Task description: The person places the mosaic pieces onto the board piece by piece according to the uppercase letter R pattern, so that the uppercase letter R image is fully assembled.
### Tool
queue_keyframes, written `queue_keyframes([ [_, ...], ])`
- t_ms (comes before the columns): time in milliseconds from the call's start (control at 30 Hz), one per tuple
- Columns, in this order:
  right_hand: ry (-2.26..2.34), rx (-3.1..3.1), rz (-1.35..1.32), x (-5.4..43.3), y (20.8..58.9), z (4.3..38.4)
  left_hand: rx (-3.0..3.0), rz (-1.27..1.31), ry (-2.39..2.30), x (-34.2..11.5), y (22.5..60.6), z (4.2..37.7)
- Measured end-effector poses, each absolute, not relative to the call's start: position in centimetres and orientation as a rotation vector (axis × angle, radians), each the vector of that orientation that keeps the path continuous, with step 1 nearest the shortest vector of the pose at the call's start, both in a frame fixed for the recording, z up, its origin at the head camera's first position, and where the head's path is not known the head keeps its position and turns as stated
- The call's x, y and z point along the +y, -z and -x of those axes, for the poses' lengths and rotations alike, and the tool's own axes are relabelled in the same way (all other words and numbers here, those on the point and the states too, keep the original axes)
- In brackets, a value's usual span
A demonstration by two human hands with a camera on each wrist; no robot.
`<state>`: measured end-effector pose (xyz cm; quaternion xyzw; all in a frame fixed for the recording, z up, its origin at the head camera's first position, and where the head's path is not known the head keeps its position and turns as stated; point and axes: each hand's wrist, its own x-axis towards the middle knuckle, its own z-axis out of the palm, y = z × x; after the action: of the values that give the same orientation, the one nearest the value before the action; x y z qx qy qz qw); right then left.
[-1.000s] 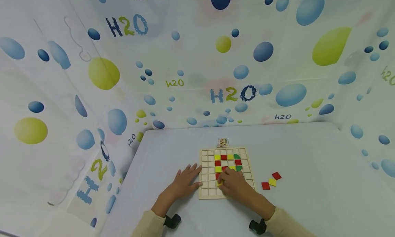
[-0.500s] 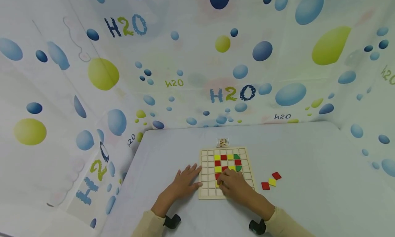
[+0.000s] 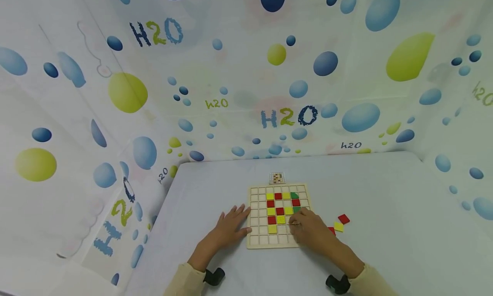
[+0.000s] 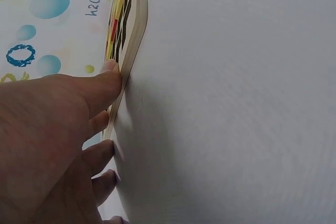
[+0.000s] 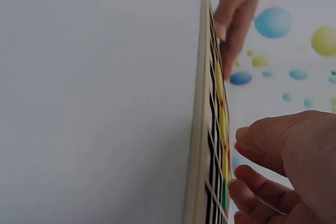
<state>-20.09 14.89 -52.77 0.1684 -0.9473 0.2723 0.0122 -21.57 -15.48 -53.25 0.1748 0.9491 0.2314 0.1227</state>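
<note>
A wooden grid board (image 3: 255, 240) lies on the white table, with red, yellow and green tiles in some of its squares. The lowest one in the pattern is a yellow tile (image 3: 272, 229). At the board's left edge rests my left hand (image 3: 229, 227), fingers spread; the left wrist view shows its thumb (image 4: 102, 87) against the rim. My right hand (image 3: 313, 231) hovers over the right part of the board, covering several squares. In the right wrist view its thumb (image 5: 262, 140) and bent fingers stand apart, and nothing shows between them.
Right of the board lie a loose red tile (image 3: 344, 219), a yellow tile (image 3: 338, 226) and another red tile (image 3: 331, 230), partly behind my right hand. A small pattern card (image 3: 277, 178) sits behind the board. A printed curtain (image 3: 239, 73) hangs behind the table.
My right hand has left the lowest yellow tile and moved right across the board, uncovering that tile and another yellow one. The left hand has stayed in place.
</note>
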Motion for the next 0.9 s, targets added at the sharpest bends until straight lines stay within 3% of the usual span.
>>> queue_keyframes([
  [533, -0.672, -3.154, -0.113, 26.3, 50.2, 21.5, 2.769, -0.528, -0.702, -15.6, 53.9, 21.5],
  [900, -0.855, -3.154, -0.194, 28.3, 52.1, 22.8, 2.791, -0.544, -0.69, -15.7, 53.8, 21.6],
])
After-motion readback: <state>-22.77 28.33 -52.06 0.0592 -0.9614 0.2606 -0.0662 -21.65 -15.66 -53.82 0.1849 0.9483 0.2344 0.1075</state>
